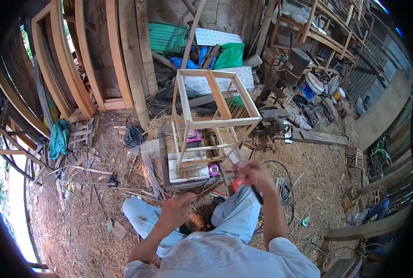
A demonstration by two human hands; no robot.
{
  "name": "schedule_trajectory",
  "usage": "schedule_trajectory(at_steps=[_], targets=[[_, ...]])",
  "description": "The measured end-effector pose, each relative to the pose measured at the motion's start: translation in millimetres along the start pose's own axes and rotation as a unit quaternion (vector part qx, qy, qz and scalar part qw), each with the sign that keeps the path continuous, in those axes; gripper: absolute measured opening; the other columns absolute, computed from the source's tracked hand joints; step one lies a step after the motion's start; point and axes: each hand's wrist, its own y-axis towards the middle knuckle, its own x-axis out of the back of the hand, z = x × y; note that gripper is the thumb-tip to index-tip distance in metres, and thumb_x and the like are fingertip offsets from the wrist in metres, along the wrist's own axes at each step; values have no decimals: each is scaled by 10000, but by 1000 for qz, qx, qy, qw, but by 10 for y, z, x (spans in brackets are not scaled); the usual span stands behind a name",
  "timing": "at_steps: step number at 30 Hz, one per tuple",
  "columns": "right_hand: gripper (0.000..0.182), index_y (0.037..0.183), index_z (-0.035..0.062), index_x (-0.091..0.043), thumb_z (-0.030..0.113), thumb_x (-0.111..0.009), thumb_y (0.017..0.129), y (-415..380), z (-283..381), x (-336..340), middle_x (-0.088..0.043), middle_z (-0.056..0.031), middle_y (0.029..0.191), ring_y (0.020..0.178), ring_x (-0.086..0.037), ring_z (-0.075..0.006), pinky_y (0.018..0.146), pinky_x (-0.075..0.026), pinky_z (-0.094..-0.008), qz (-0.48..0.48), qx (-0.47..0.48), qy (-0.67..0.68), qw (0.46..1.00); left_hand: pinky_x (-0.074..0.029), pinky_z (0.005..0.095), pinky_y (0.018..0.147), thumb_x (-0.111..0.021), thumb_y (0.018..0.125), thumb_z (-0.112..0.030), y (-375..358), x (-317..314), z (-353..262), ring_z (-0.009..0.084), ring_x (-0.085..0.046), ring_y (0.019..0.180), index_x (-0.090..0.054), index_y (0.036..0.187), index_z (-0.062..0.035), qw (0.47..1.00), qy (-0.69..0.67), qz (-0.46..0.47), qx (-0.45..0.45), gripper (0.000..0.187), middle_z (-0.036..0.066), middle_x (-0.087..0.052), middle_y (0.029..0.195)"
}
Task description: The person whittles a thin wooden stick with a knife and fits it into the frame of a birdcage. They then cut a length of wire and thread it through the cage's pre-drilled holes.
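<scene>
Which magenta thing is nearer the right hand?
The smaller one, at the white panel's right end; the larger lies farther from the right hand.

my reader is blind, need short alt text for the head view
A bare left hand and right hand hover before a box-shaped wooden frame, anything they hold too blurred to tell. Wood shavings and scraps litter the ground.

Cage frame: pale cream wood; top middle slat warmer orange-brown. Boxy item inside bright pink, smaller item purple-pink. Trousers pale blue, shirt greyish white. Sack vivid green; sheet green, ribbed. Panel white with rows of slots. Hanging cloth teal. Bucket white and blue. Floor sawdust tan.
</scene>
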Motion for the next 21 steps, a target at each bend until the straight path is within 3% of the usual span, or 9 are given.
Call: schedule_trajectory(at_steps=[1,2,3,4,7,10,13,19,21], targets=[[214,958,3,-650,106,-613,773,-15,-64,279,-602,-34,714,502,-502,-108,449,-391,-231,-189,183,-256,930,-509,351,611,-576,854,-27,-103,82,139,311,-670,754,-599,976,-26,1000,1,0,1,124,139,-661,807],[231,1000,7,-641,165,-612,834,158,-144,879,-582,-20,692,477,-465,-86,432,-361,-216,-206,87,43,974,-502,369,590,-574,846,-21,-225,222,377,323,-655,724,-604,967,-35,997,-17,-70,5,125,142,-661,805],[253,1023,11,-636,204,-601,864,79,-86,1175,-567,-10,670,468,-447,-74,423,-343,-206,-149,88,81,982,-495,387,569,-572,838,-15,-255,313,515,335,-639,694,-609,958,-44,989,-33,-144,9,129,144,-661,803],[277,1047,15,-631,243,-591,894,-11,15,1297,-551,0,649,460,-428,-62,413,-324,-197,-87,84,114,986,-495,387,569,-572,838,-15,-222,349,498,335,-639,694,-609,958,-44,988,-31,-153,12,129,144,-661,803],[321,1118,24,-605,280,-554,931,-149,257,608,-515,10,603,453,-397,-43,399,-280,-185,9,75,46,996,-491,389,565,-575,843,-12,-140,430,385,323,-644,680,-600,962,-41,989,3,-143,49,125,151,-662,798],[320,1190,34,-568,233,-535,943,-139,230,57,-517,4,607,451,-376,-43,394,-265,-192,63,85,77,991,-500,361,578,-585,847,-23,38,252,179,303,-659,697,-597,969,-47,992,-11,-90,83,125,131,-669,804],[297,1188,42,-568,214,-523,950,-113,241,-331,-527,-3,621,450,-359,-43,399,-265,-193,107,93,121,982,-503,357,579,-591,844,-23,53,55,224,300,-660,693,-597,971,-50,992,-34,-121,23,130,129,-671,808],[261,1089,1,-583,213,-493,967,-22,206,-487,-520,-13,623,431,-330,-37,395,-239,-191,149,52,140,977,-510,337,605,-572,859,-32,28,46,51,279,-663,684,-603,967,-40,992,-79,-82,49,113,116,-671,798],[258,1058,1,-586,225,-496,966,-13,184,-505,-521,-11,625,433,-327,-40,399,-239,-190,173,67,101,977,-493,311,585,-567,883,-67,80,80,-52,204,-636,614,-604,986,-37,983,-147,40,99,113,93,-642,720]])
